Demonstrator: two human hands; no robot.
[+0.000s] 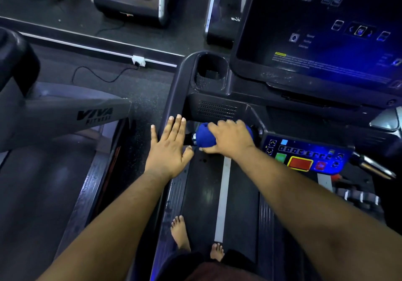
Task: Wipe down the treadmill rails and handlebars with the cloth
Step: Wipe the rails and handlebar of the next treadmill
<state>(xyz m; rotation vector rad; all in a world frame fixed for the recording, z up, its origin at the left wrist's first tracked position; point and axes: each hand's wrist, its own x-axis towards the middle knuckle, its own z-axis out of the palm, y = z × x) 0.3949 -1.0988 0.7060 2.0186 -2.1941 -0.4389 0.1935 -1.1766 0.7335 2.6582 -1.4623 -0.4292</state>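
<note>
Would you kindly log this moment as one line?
right hand: wrapping blue cloth around black handlebar | left hand: flat on side rail

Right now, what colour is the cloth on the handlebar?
Blue, the cloth, seen in the head view.

Head view, steeply downward, close over treadmill (221, 193)

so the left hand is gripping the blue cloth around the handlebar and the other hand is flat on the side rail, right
Not quite: the head view shows the right hand gripping the blue cloth around the handlebar. The left hand is the one flat on the side rail.
</note>
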